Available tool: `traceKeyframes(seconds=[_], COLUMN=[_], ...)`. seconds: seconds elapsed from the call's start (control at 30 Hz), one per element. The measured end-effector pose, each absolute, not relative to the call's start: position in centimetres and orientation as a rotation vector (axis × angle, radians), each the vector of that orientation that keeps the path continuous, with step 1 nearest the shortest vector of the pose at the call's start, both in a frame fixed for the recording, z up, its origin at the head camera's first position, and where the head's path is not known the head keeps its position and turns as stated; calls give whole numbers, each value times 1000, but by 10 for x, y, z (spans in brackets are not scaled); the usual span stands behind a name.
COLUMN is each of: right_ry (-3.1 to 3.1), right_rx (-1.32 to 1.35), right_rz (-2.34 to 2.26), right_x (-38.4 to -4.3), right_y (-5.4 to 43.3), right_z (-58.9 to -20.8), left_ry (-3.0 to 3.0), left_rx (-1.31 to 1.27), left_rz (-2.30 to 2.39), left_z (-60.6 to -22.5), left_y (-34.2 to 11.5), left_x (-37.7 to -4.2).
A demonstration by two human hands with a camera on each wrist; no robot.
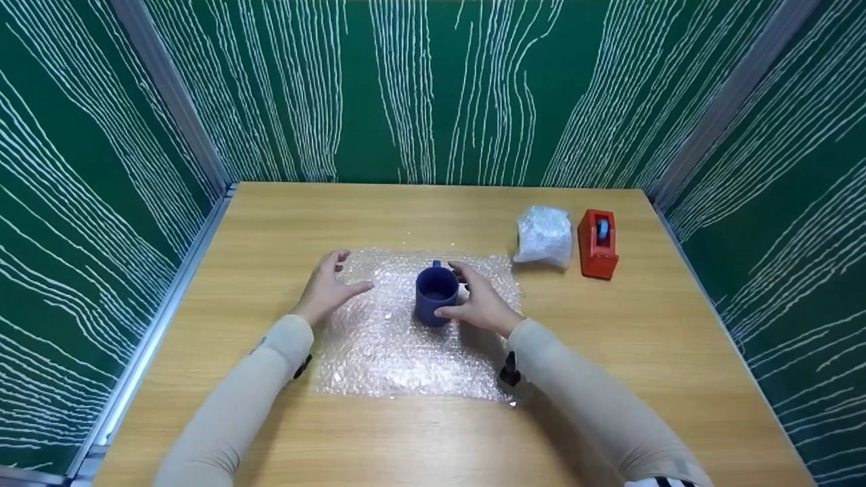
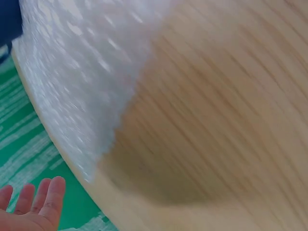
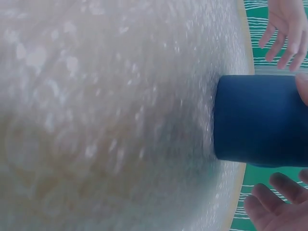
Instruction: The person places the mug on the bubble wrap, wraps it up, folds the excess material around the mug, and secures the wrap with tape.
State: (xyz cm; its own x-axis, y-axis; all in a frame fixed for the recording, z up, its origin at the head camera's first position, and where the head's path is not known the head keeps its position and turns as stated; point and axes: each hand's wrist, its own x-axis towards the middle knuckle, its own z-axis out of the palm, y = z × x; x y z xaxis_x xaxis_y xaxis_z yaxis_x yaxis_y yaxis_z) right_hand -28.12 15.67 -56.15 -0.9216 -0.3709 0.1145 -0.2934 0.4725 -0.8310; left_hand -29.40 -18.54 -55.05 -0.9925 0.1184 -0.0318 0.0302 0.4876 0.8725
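A dark blue mug (image 1: 427, 310) stands upright on a sheet of bubble wrap (image 1: 379, 352), its handle (image 1: 437, 264) facing the back of the table. My right hand (image 1: 482, 301) is around the mug's right side, with the thumb overlapping its front. In the right wrist view, the thumb lies at the mug's upper edge, while the other fingers (image 3: 272, 199) are loosely bent and apart from its side. To the left of the mug, my left hand (image 1: 329, 287) hovers over the wrap's left edge, thumb and fingers spread, holding nothing.
At the back right sits a bubble-wrapped bundle (image 1: 544, 237). Beside it stands a red tape dispenser (image 1: 599, 257) with a blue core. Green walls with white streaks (image 1: 406, 95) enclose the wooden table (image 1: 270, 216) at the back and both sides.
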Motion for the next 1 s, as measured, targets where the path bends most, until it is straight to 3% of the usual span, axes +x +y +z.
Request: traceKeyframes(seconds=[0.47,1.0], right_ry=[2540,2553], right_rx=[-473,-429], right_rz=[-1549,-1542], right_x=[-279,-277], right_y=[145,144], right_z=[-562,-562], left_ry=[2594,2447], left_rx=[-11,-222], left_rz=[1509,1726], left_z=[-569,-578], left_y=[-216,-198], left_x=[-311,-330])
